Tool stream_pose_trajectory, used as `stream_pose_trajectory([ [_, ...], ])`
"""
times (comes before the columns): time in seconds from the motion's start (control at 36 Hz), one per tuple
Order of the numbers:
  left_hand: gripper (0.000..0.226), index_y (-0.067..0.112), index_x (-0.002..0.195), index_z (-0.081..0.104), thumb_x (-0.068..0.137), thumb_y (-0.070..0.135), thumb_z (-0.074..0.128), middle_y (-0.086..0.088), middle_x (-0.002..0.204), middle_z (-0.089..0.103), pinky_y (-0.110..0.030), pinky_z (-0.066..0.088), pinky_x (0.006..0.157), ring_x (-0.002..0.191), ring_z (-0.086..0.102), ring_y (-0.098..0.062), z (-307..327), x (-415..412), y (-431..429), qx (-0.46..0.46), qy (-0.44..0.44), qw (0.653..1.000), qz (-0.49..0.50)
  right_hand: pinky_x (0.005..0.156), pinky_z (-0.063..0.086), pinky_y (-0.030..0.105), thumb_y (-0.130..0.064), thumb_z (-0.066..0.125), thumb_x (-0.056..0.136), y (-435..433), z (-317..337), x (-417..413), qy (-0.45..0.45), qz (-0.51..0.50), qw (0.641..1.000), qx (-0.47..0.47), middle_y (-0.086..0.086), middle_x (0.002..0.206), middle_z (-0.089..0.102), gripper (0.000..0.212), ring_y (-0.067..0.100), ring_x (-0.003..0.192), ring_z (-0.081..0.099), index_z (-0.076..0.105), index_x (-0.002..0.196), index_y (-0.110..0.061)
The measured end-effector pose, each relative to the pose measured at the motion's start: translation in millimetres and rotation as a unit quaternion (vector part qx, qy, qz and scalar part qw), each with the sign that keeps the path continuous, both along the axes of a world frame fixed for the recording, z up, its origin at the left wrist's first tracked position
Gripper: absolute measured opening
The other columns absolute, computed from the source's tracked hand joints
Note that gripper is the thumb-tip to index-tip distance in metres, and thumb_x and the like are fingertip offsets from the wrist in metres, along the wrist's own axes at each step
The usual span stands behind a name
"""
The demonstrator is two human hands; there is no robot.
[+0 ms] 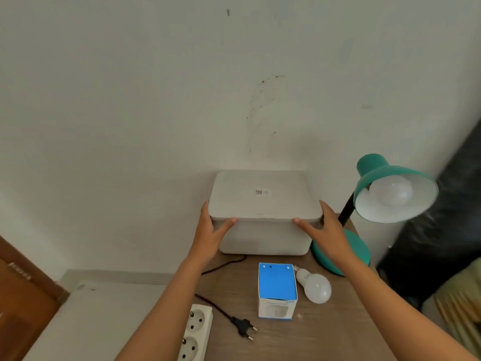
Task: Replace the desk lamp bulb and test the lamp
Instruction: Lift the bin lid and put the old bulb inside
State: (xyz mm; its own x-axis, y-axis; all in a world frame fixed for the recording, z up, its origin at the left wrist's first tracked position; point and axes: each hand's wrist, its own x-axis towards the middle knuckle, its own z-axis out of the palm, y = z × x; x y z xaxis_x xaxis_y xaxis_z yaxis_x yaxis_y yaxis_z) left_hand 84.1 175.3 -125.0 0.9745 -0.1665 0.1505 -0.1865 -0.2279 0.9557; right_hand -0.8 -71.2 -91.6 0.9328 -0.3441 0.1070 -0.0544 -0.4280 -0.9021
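A teal desk lamp (374, 175) stands at the table's right, its shade tilted toward me with a white bulb (390, 190) screwed in; its round base (356, 252) is partly behind my right arm. A loose white bulb (316, 286) lies on the wooden table (299, 340) beside a blue and white bulb carton (277, 291). The lamp's black plug (243, 325) lies unplugged next to a white power strip (195, 332). My left hand (212, 230) and my right hand (322, 229) grip the lid corners of a white storage box (264, 204) against the wall.
The black cord (221, 267) runs from under the box across the table's left part. A dark bag or cover (442, 230) stands to the right of the lamp. A brown wooden door (23, 290) is at the lower left, and a white surface (104, 319) lies beside the table.
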Motion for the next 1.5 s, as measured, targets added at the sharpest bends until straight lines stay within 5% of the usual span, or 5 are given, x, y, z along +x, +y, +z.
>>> stream_pose_trajectory([
  [0.31, 0.058, 0.036, 0.125, 0.035, 0.077, 0.036, 0.068, 0.02, 0.118, 0.053, -0.016, 0.046, 0.086, 0.108, 0.051, 0.007, 16.3, 4.8, -6.5, -0.059, -0.009, 0.998, 0.008, 0.109, 0.038, 0.04, -0.066, 0.064, 0.066, 6.1, 2.8, 6.3, -0.04, -0.031, 0.998, 0.035, 0.002, 0.139, 0.047, 0.092, 0.017, 0.128, 0.044, 0.034, 0.139, -0.021],
  [0.44, 0.05, 0.045, 0.112, 0.042, 0.074, 0.035, 0.072, 0.024, 0.112, 0.051, -0.011, 0.045, 0.079, 0.102, 0.051, 0.011, 28.6, 14.3, -6.8, -0.073, 0.0, 0.997, 0.001, 0.104, 0.034, 0.027, -0.04, 0.07, 0.077, 7.8, 9.8, 15.1, -0.048, -0.042, 0.996, 0.063, 0.0, 0.142, 0.042, 0.083, 0.012, 0.128, 0.039, 0.025, 0.144, -0.019],
  [0.89, 0.085, 0.02, 0.134, 0.041, 0.061, 0.049, 0.072, 0.007, 0.121, 0.054, -0.013, 0.043, 0.082, 0.11, 0.051, -0.007, 45.5, 30.4, -15.8, -0.094, 0.016, 0.995, 0.012, 0.101, 0.033, 0.027, -0.043, 0.07, 0.075, 7.8, 30.2, 26.0, -0.055, -0.07, 0.992, 0.09, 0.001, 0.141, 0.044, 0.082, 0.012, 0.127, 0.036, 0.028, 0.142, -0.021],
  [1.11, 0.08, 0.02, 0.13, 0.045, 0.062, 0.049, 0.073, 0.008, 0.115, 0.056, -0.013, 0.045, 0.075, 0.106, 0.054, -0.008, 53.9, 33.5, -16.6, -0.096, 0.022, 0.995, 0.025, 0.104, 0.043, 0.051, -0.058, 0.069, 0.064, 10.7, 39.4, 28.1, -0.051, -0.074, 0.991, 0.098, -0.001, 0.14, 0.044, 0.093, 0.018, 0.13, 0.04, 0.028, 0.141, -0.024],
  [1.5, 0.094, 0.022, 0.133, 0.042, 0.052, 0.049, 0.083, 0.008, 0.119, 0.056, -0.016, 0.052, 0.079, 0.105, 0.057, 0.0, 88.1, 9.1, 13.5, -0.116, -0.037, 0.993, 0.0, 0.108, 0.04, 0.038, -0.034, 0.078, 0.067, 32.7, 62.8, 7.2, -0.137, -0.041, 0.98, 0.138, -0.002, 0.131, 0.049, 0.088, 0.016, 0.123, 0.048, 0.029, 0.139, -0.02],
])
